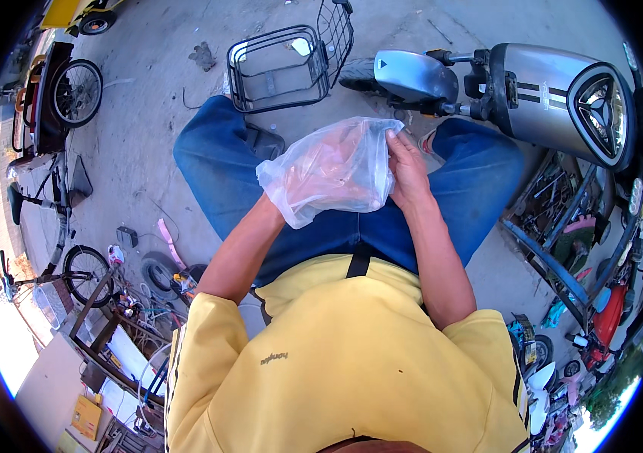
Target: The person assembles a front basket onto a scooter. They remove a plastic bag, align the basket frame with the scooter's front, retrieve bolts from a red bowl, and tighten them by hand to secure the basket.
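Note:
A clear, crumpled plastic bag (363,147) is held up above my lap, between my knees. My left hand (308,180) is inside the bag, up to about the wrist. Its skin shows through the film, but the folds blur the fingers. With thumb and fingers, my right hand (410,170) pinches the bag's right edge, the thumb on top. Some small pale item may lie at the bag's lower right corner; I cannot make it out.
Ahead on the concrete is a black wire bicycle basket (280,103). A silver electric scooter (536,90) stands at the right, beside a metal rack (548,253) of tools and parts. Along the left are a cargo tricycle (42,113), a bicycle (57,208), loose tyres (161,275) and scrap.

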Available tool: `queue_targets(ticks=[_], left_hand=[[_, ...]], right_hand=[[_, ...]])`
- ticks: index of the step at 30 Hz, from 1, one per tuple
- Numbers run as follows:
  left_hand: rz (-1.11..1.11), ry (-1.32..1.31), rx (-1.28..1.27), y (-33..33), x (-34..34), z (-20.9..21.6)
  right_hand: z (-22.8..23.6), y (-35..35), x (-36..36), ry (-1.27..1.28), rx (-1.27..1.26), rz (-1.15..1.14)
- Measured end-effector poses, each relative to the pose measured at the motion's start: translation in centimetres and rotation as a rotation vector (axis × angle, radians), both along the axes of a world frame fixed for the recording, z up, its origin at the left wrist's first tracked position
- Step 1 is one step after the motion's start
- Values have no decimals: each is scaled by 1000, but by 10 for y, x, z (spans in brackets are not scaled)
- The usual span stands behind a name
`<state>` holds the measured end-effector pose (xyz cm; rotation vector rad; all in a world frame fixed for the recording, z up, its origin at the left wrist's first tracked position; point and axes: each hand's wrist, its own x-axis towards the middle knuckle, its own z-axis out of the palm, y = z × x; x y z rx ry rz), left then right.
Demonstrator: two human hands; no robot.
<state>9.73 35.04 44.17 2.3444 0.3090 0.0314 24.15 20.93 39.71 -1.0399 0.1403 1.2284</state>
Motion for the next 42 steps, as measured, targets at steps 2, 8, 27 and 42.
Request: queue_targets(ticks=[2,8,27,42], left_hand=[[-70,-24,41,3,3,2],[13,-98,85,-4,9,3],[554,-372,-1572,-29,20,-61],[136,-288,-153,-49,25,-6]], right_hand=[[-2,-3,0,59,24,6],[0,-3,-1,230,49,35],[-10,-10,-13,-281,-34,-159],[-53,-35,20,341,196,-265]])
